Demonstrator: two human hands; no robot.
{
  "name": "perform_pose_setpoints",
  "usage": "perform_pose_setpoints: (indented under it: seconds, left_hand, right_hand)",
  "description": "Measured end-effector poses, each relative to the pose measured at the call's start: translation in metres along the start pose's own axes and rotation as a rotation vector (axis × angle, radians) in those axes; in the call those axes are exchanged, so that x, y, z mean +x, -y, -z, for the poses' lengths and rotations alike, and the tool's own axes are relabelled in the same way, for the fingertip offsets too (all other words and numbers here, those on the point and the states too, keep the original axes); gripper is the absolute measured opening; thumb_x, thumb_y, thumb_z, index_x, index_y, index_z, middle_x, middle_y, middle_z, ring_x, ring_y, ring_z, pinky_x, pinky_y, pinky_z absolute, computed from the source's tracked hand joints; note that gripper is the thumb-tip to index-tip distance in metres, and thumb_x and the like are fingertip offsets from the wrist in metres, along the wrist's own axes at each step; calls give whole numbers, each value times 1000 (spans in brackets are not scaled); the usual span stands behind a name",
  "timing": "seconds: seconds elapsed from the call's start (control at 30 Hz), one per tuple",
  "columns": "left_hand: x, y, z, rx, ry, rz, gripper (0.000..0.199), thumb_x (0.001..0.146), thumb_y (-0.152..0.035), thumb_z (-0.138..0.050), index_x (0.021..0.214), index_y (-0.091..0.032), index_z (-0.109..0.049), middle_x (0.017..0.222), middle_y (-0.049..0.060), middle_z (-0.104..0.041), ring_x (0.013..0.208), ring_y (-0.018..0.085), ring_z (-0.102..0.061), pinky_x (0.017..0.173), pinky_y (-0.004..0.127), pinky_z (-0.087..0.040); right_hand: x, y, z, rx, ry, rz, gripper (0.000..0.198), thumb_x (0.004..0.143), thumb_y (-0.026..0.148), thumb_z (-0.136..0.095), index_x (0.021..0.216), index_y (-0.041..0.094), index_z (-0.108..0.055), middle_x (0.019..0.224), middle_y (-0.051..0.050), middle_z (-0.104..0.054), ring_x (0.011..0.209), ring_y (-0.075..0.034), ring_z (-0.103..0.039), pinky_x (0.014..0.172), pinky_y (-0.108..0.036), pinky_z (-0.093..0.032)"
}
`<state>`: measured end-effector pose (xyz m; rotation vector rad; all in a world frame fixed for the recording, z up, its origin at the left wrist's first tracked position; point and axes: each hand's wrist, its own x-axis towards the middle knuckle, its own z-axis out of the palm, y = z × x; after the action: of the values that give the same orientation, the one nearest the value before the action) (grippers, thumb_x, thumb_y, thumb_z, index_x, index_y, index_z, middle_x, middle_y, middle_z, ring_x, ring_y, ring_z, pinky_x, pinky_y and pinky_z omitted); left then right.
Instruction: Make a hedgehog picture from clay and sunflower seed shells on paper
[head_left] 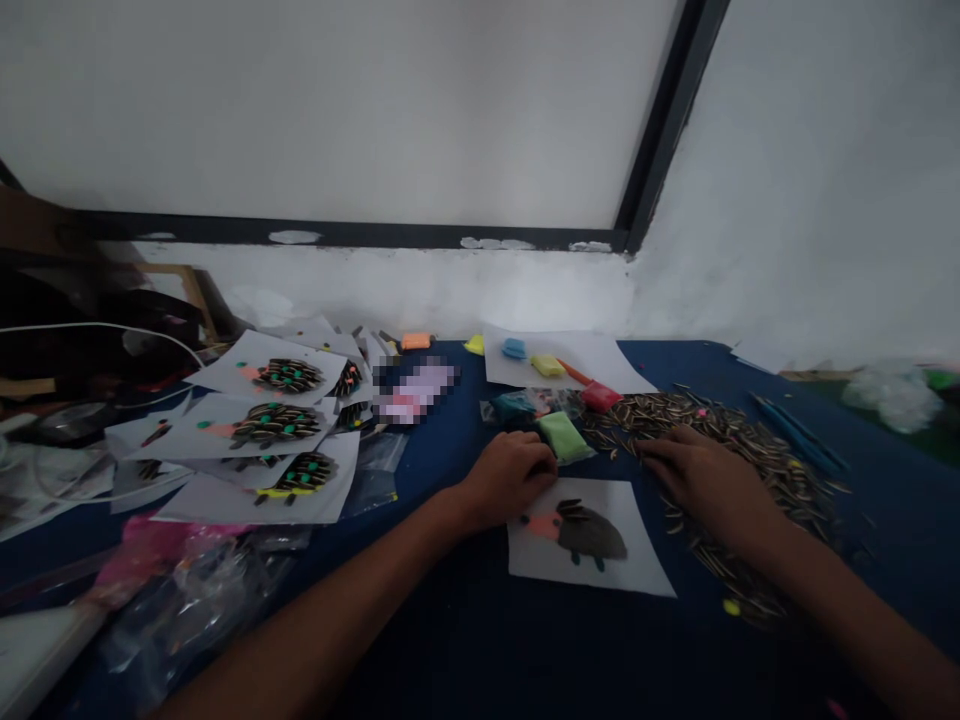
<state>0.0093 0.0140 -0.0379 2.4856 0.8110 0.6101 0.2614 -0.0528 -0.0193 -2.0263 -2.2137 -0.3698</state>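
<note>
Work sheet (pixel 547 563): white paper, lying flat on the blue table surface (pixel 450 630), just below and right of the frame's centre. On it, a hedgehog figure (pixel 600 535) in side view, head to the left: rounded dark grey body, salmon-pink snout with a dark tip, one dark eye, two dark green feet along the lower edge. A few striped seeds lie on the body just behind the head; the remaining surface shows plain grey.

Left hand (pixel 514 475): at the sheet's upper left corner, covering it, fingers curled under; contents, if any, hidden. Right hand (pixel 709 480): over the seed pile (pixel 795 490), right of centre, fingers close together, tips among the seeds at the pile's left side; a pinched seed cannot be made out.

Surroundings: a lime-green packet (pixel 565 437) sits just above the sheet, between the hands. Behind it, a red packet (pixel 600 395) and a teal packet (pixel 514 405); at upper centre, a second white sheet (pixel 622 375) bears a blue packet (pixel 514 348) and a yellow packet (pixel 547 365). Blue tweezer-like tool (pixel 802 435) by the pile's right edge. Left of frame: overlapping hedgehog sheets (pixel 187 440), seed-covered with green dots; crumpled clear plastic (pixel 195 590) at lower left. Right hand and forearm hide part of the pile.
</note>
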Motion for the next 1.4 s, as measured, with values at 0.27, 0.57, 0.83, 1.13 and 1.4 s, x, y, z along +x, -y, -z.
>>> perform_pose_setpoints:
  seconds: [0.27,0.57,0.83,1.13,1.4]
  left_hand:
    - [0,4,-3,7,-18,-19,8,81,-16,-58,79,-17,-66,84,3,-64,81,15,-57,75,27,-41]
    - [0,5,-4,-2,-21,-29,8,81,-18,-58,81,-17,-66,85,2,-64,80,15,-57,75,27,-41]
    - [-1,4,-3,20,-14,-19,9,82,-17,-57,81,-17,-66,84,2,-64,81,15,-57,74,26,-41]
    - [0,3,-3,11,-8,-8,8,81,-17,-58,81,-17,-66,85,3,-65,82,15,-58,74,26,-42]
    - [0,2,-2,-12,-19,-5,8,81,-17,-58,79,-17,-66,85,3,-65,80,15,-57,73,26,-42]
  right_hand:
    - [0,3,1,20,8,21,32,91,24,-44,99,18,-74,97,-11,-67,81,-22,-65,63,-31,-48]
    - [2,7,0,36,-12,22,28,89,25,-47,94,20,-74,96,-9,-69,79,-21,-66,60,-29,-47]
    - [7,6,-3,40,-35,13,32,92,27,-45,104,19,-73,100,-10,-68,89,-23,-64,67,-31,-49]
    - [10,11,-1,53,35,74,30,90,19,-44,97,20,-73,94,-8,-69,82,-20,-65,69,-29,-48]
    - [10,8,1,6,52,43,36,92,18,-40,108,21,-71,104,-10,-68,87,-22,-66,63,-28,-47]
